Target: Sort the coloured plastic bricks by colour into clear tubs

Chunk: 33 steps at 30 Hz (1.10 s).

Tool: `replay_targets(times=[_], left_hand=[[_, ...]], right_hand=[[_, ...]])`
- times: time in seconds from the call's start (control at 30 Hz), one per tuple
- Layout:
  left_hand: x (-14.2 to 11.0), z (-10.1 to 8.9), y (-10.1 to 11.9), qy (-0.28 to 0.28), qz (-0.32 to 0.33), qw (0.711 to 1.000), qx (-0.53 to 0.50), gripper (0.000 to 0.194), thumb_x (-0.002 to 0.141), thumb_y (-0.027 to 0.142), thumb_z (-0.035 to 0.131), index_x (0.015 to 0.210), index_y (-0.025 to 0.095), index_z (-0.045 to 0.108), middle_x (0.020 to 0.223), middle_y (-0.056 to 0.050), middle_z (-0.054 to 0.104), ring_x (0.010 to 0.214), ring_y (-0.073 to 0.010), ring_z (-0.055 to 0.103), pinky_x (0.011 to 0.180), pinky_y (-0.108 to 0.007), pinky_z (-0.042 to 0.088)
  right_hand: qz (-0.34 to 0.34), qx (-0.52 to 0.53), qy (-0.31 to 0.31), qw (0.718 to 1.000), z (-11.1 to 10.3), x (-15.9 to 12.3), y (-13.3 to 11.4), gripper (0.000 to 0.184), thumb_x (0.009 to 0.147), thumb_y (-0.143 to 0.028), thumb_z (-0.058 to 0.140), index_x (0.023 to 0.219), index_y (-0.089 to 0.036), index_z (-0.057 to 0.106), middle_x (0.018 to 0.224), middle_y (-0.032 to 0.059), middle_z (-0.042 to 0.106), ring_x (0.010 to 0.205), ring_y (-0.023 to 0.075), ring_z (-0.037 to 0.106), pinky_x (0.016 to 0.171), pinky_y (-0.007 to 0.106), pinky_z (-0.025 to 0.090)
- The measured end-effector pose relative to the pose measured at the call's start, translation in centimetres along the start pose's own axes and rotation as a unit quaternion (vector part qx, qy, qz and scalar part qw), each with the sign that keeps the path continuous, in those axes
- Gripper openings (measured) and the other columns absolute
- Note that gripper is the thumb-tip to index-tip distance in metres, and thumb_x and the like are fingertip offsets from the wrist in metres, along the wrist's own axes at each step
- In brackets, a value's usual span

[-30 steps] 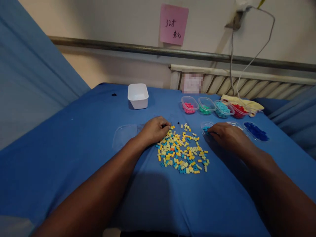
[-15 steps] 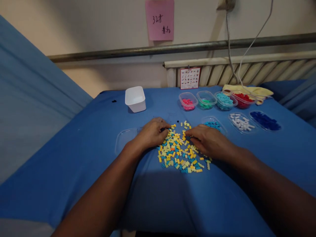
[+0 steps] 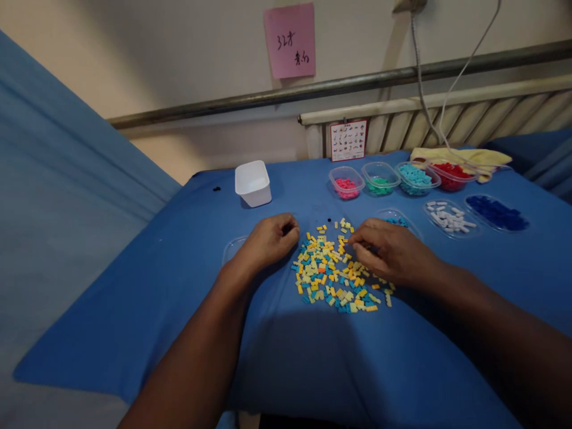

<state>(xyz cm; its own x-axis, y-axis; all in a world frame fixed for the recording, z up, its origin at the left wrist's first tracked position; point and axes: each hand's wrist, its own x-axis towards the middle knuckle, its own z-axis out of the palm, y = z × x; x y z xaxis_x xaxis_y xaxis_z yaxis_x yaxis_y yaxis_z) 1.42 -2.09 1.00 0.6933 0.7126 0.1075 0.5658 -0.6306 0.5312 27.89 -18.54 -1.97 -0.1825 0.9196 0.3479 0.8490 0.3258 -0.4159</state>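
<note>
A loose pile of small building bricks (image 3: 328, 268), mostly yellow and pale yellow with some blue ones, is spread on the blue cloth. At the pile's left edge is my left hand (image 3: 273, 237), its fingers curled with the tips together; whatever they may pinch is too small to make out. My right hand (image 3: 391, 249) hovers over the right side of the pile, thumb and forefinger close together near yellow bricks. Its fingertips may pinch a brick, but I cannot make one out. Partly behind my right hand sits a clear tray of blue bricks (image 3: 395, 220).
Clear tubs of pink (image 3: 347, 188), green (image 3: 379, 185), turquoise (image 3: 415, 179) and red bricks (image 3: 450, 175) line the back. Trays of white (image 3: 449, 218) and dark blue bricks (image 3: 498, 213) lie right. A white container (image 3: 253, 186) stands back left; a clear lid or tray (image 3: 232, 247) lies beside my left wrist.
My left hand has drawn back left, off the bricks, and its fingers have curled in. My right hand stays over the pile's right side. The whole view has shifted slightly.
</note>
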Motion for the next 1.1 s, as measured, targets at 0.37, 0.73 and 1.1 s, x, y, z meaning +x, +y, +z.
replay_targets(times=[0.37, 0.73, 1.1], left_hand=[[-0.1, 1.5, 0.4, -0.074, 0.027, 0.996, 0.039, 0.021, 0.101, 0.031, 0.067, 0.1, 0.026, 0.088, 0.103, -0.008, 0.084, 0.088, -0.0237, 0.075, 0.083, -0.036, 0.055], [0.3, 1.0, 1.6, -0.106, 0.014, 0.993, 0.047, 0.013, 0.095, 0.021, 0.068, 0.096, 0.024, 0.081, 0.092, -0.005, 0.081, 0.077, -0.0218, 0.07, 0.07, -0.034, 0.046], [1.2, 2.3, 2.0, -0.094, 0.047, 0.994, 0.03, 0.018, 0.095, 0.014, 0.066, 0.1, 0.023, 0.081, 0.1, -0.005, 0.082, 0.087, -0.022, 0.073, 0.085, -0.036, 0.054]], right_hand=[[0.03, -0.01, -0.03, 0.999, 0.1, -1.1, 0.7, 0.021, 0.114, -0.03, 0.056, 0.108, -0.022, 0.074, 0.106, 0.0097, 0.078, 0.096, 0.0248, 0.074, 0.084, 0.036, 0.054], [-0.007, 0.018, -0.047, 0.999, 0.5, -1.0, -0.2, 0.015, 0.113, -0.029, 0.06, 0.109, -0.022, 0.073, 0.106, 0.0082, 0.079, 0.096, 0.0243, 0.076, 0.085, 0.038, 0.058], [-0.02, 0.008, -0.052, 0.998, 0.5, -0.9, -0.5, 0.013, 0.112, -0.025, 0.061, 0.104, -0.022, 0.071, 0.099, 0.0064, 0.077, 0.089, 0.0219, 0.074, 0.079, 0.034, 0.054]])
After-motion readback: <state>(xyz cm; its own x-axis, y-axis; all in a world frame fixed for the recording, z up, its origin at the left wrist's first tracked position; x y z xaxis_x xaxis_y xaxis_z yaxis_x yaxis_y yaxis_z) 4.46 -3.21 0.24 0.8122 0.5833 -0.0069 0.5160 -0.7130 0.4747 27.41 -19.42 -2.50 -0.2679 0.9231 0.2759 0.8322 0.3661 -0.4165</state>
